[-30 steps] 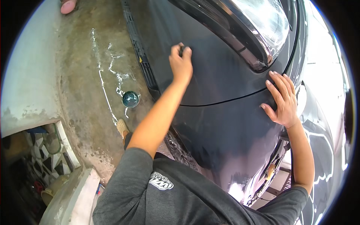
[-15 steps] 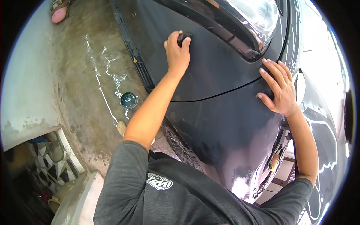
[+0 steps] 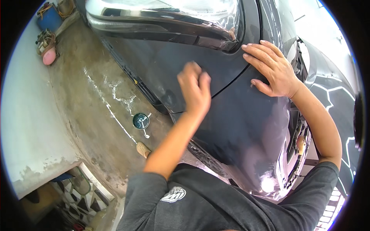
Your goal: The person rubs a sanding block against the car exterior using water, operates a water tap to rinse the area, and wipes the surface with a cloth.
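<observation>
My left hand (image 3: 194, 86), blurred, is closed at the dark grey car panel (image 3: 227, 123) below the chrome-trimmed lamp (image 3: 165, 19). The small dark pad seen in its fingers a moment earlier is hidden now. My right hand (image 3: 269, 69) lies with spread fingers on the bodywork beside the panel seam, just below and right of the lamp, holding nothing.
A dark bowl (image 3: 141, 121) sits on the concrete floor (image 3: 88, 115) among white streaks, near my beige shoe (image 3: 143, 149). A blue drum (image 3: 49, 19) and a pink object (image 3: 48, 57) stand by the left wall (image 3: 31, 115). A tiled recess (image 3: 77, 196) lies lower left.
My left hand has moved down and right across the panel, toward the seam. The view has shifted, bringing the blue drum and more of the lamp into sight. My right hand stays spread on the bodywork.
</observation>
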